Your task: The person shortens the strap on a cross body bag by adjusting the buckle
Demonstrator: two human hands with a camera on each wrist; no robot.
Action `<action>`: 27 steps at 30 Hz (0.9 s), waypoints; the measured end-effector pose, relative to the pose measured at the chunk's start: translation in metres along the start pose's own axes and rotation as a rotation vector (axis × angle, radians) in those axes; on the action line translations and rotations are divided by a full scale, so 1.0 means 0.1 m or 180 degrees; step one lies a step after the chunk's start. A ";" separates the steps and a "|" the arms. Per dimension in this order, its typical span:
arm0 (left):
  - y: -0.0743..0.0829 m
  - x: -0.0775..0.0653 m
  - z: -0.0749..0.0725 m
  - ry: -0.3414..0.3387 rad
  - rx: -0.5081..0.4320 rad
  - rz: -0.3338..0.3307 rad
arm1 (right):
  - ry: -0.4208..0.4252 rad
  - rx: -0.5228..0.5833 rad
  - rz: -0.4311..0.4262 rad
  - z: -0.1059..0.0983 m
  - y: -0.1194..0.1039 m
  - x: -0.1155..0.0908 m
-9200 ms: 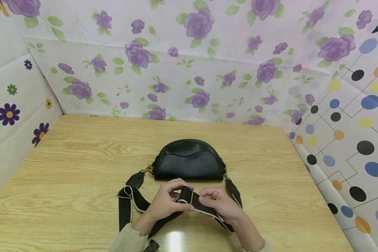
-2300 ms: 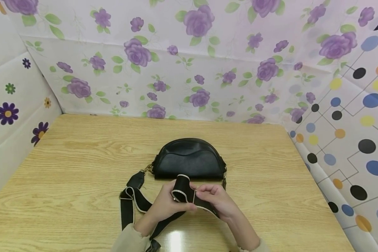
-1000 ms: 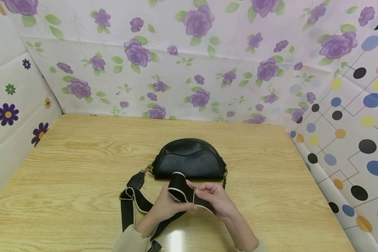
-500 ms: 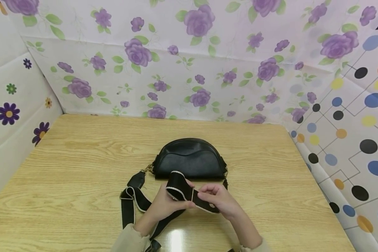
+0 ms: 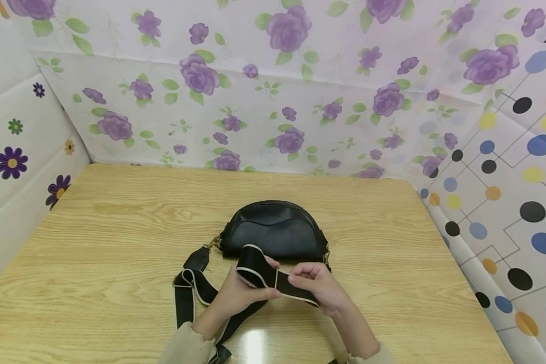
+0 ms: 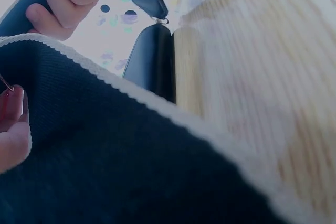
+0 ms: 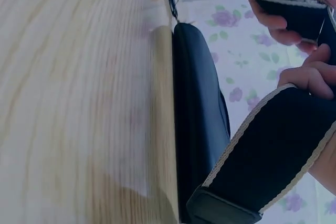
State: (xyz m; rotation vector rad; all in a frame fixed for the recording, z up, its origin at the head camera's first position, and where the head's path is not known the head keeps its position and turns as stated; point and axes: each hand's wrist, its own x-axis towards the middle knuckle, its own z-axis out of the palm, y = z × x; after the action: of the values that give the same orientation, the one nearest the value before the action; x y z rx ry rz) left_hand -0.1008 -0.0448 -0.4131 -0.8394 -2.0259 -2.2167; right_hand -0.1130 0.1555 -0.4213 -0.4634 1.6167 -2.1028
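Note:
A black shoulder strap with pale edging (image 5: pixel 296 288) runs between both hands in front of a black half-moon handbag (image 5: pixel 273 235). My left hand (image 5: pixel 236 298) pinches it beside a thin metal slide buckle (image 5: pixel 276 278), thumb below and fingers behind. A wide loop of webbing (image 5: pixel 253 264) stands up on the left side of the buckle. My right hand (image 5: pixel 320 285) pinches the webbing just right of the buckle, fingers curled. From that hand the strap (image 7: pixel 283 145) drops to a black leather end tab (image 7: pixel 220 208) by the bag's right end.
The left length of strap (image 5: pixel 184 303) lies folded on the wooden table (image 5: pixel 118 253), joined to the bag by a leather tab (image 5: pixel 196 260) and metal clip. A patterned sheet (image 5: pixel 236 101) hangs behind, with others at both sides.
The strap's loop at the left hand has grown taller and wider and leans further left. The right hand has shifted slightly right along the webbing. The bag stays in place.

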 end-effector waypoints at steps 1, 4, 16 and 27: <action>0.00 0.00 0.00 0.0007 0.0002 0.0016 | 0.0015 0.0043 -0.0002 0.02 0.00 0.00; -0.01 0.00 0.01 -0.0011 -0.0008 0.0100 | 0.0057 0.0151 -0.0019 0.07 -0.01 0.00; -0.04 -0.02 0.02 -0.0099 0.0149 0.0112 | 0.0282 0.0108 0.0022 0.21 -0.02 0.01; -0.02 -0.01 0.00 -0.0129 0.0117 0.0180 | 0.0158 -0.0032 -0.0020 0.18 -0.02 0.01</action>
State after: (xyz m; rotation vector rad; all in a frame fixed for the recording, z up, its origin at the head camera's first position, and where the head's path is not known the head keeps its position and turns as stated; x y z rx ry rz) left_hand -0.1013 -0.0448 -0.4156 -0.9333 -2.0267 -2.1439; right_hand -0.1046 0.1406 -0.4146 -0.4232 1.6561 -2.1276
